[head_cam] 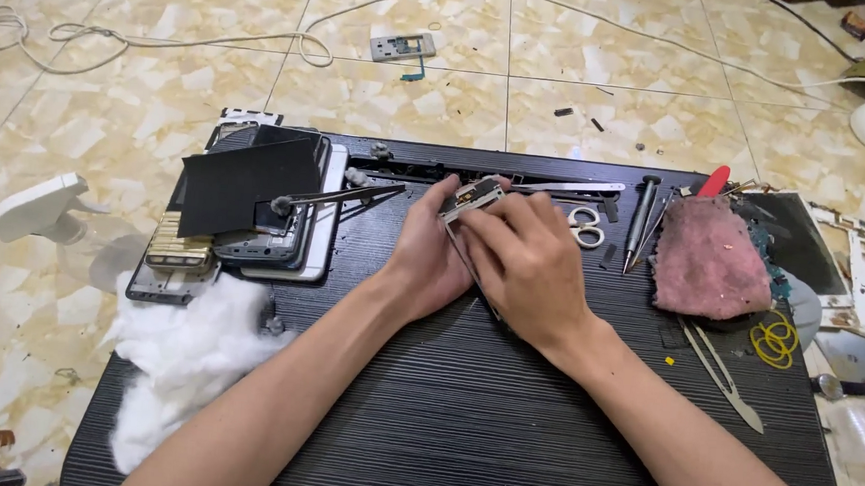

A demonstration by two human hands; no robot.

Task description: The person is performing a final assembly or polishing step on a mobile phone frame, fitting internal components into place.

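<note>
Both my hands meet over the middle of a black ribbed work board [462,415]. My left hand [430,248] and my right hand [526,264] together grip a small phone frame [472,199], held on edge with its top end sticking up above my fingers. Most of the frame is hidden between my palms. The thumb side of my right hand lies across it.
A stack of phone parts under a black sheet [245,202] sits at the left, white cotton wool [181,353] below it. Scissors [586,226], a screwdriver [640,221], a pink cloth [707,260], tweezers [725,376] and yellow rubber bands [775,340] lie right. Tiled floor surrounds the board.
</note>
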